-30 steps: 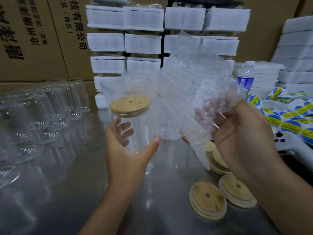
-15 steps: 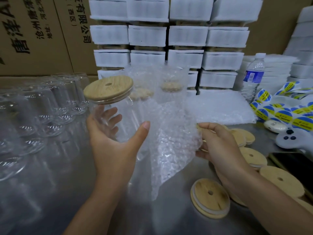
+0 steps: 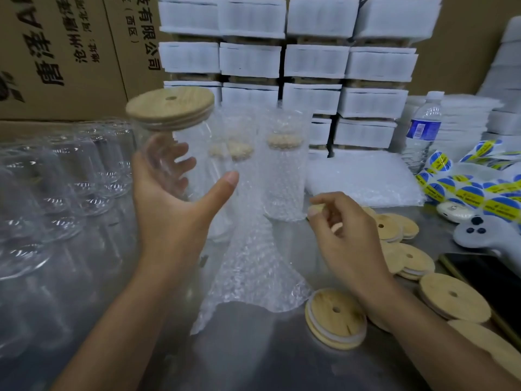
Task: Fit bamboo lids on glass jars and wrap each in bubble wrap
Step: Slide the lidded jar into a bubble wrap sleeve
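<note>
Bamboo already caps the jar (image 3: 203,142) that the left hand (image 3: 174,204) holds up over the middle of the counter (image 3: 253,356), fingers behind the glass and thumb spread across the front; its lid (image 3: 170,107) is seated. One wrap (image 3: 251,266) sheet trails from beside the jar down to the counter and is not yet round it, so wrapping looks like the step in hand. The right hand (image 3: 346,235) hovers above the loose lids (image 3: 335,320), fingers curled, thumb near forefinger; whether it pinches anything I cannot tell. Done: three wrapped jars (image 3: 284,176), I think, at the far edge, though two overlap. Left: bare jars (image 3: 84,176) crowding the left edge, too blurred to count, and about seven loose lids near the right edge.
</note>
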Tool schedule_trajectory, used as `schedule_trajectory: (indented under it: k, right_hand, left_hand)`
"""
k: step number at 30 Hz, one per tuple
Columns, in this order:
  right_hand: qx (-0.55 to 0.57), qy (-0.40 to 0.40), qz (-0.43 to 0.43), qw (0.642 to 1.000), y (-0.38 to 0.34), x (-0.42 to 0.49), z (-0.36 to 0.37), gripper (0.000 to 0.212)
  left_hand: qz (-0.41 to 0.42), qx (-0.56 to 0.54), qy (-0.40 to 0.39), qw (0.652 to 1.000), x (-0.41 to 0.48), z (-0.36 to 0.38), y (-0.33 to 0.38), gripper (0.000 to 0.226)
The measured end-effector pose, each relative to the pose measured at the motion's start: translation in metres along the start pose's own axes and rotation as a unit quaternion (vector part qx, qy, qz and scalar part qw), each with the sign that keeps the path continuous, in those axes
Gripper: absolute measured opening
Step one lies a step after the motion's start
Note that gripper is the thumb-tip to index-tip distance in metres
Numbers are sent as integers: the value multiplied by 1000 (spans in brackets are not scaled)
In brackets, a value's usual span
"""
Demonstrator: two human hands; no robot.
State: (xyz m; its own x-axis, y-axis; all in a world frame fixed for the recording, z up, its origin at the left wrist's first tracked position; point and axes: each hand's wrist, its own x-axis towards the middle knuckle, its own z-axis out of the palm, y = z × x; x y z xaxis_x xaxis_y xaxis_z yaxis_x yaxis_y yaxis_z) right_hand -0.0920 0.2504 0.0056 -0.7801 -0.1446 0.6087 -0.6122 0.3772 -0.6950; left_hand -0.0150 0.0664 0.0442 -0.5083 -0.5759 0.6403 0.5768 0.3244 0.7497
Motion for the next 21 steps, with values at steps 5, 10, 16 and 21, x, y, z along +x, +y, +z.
schedule_trajectory:
  k: [5, 10, 16, 21]
  right_hand:
    - [59, -117, -90, 987, -18, -16, 5, 53]
    - [149, -126, -80, 977, -26, -23, 8, 87]
    - [234, -77, -7, 969, -23, -10, -3, 91]
    - [205, -52, 30, 977, -16, -1, -5, 99]
  left_hand:
    - [-11, -25, -58, 998, 3, 17, 23, 91]
    - [-35, 1, -163, 986, -9, 49, 40, 88]
    - [-108, 16, -232, 967, -24, 76, 30, 80]
    - [-175, 69, -318, 929, -27, 65, 18, 102]
